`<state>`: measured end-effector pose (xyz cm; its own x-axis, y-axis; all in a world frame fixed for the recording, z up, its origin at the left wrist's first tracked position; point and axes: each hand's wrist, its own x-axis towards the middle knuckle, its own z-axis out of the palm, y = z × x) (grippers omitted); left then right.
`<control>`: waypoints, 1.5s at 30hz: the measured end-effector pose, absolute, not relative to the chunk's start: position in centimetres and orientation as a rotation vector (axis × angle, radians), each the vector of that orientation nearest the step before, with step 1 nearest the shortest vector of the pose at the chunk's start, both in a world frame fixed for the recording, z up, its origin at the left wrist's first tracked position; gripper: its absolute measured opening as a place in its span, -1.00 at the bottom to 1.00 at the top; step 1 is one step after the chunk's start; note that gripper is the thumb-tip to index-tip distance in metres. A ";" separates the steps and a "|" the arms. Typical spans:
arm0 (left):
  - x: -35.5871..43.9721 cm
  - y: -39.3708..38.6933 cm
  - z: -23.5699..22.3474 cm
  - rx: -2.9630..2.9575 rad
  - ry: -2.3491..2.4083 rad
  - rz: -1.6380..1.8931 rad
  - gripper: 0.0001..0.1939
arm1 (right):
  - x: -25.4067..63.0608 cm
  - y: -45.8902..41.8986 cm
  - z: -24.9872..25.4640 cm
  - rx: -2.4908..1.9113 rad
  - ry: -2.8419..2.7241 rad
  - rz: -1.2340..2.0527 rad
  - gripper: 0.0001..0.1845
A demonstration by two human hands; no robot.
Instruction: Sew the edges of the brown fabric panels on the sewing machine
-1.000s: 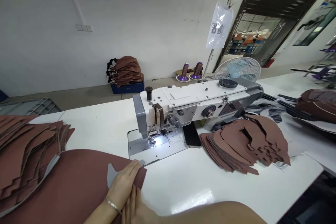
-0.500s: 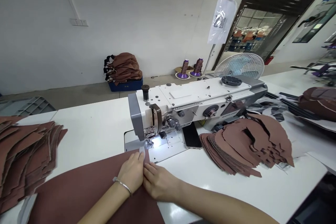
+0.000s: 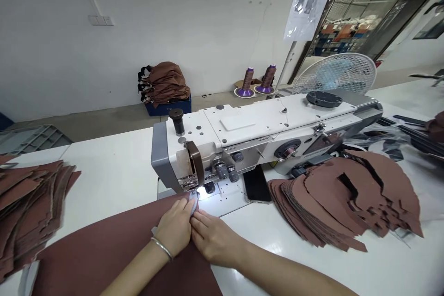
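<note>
A large brown leather-like panel (image 3: 114,245) lies across the table, its far corner at the needle area of the white sewing machine (image 3: 249,125). My left hand (image 3: 176,222) presses on the panel with bent fingers, pinching a light grey strip (image 3: 193,203) against its right edge under the presser foot. Close beside it, my right hand (image 3: 213,238) grips the panel's right edge, fingers together; its fingertips are partly hidden. The machine's lamp lights the metal plate (image 3: 225,199) just beyond my fingers. The strip's other end (image 3: 28,280) shows at lower left.
Stacked brown pieces lie at left (image 3: 34,212), and curved brown pieces (image 3: 333,194) at right. A phone (image 3: 256,184) rests beside the machine. Behind stand two thread cones (image 3: 248,81), a fan (image 3: 336,74) and a blue crate (image 3: 168,107) holding brown material.
The panel's corner and grey strip have moved forward to the presser foot, both hands along with them. The view has come closer to the machine.
</note>
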<state>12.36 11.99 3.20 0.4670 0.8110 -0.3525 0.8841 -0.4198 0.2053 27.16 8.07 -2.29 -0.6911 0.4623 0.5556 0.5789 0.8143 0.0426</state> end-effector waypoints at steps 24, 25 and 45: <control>13.4 11.8 3.0 2.478 1.487 -0.267 -0.48 | 27.6 8.9 -2.3 -0.815 -2.462 -0.211 -0.73; 13.6 11.5 3.1 2.488 1.509 -0.283 -0.49 | 27.7 8.7 -2.2 -0.797 -2.465 -0.219 -0.73; 13.2 11.1 -0.4 2.880 1.552 -0.124 -0.70 | 27.9 8.8 -3.0 -0.735 -2.474 -0.351 -0.79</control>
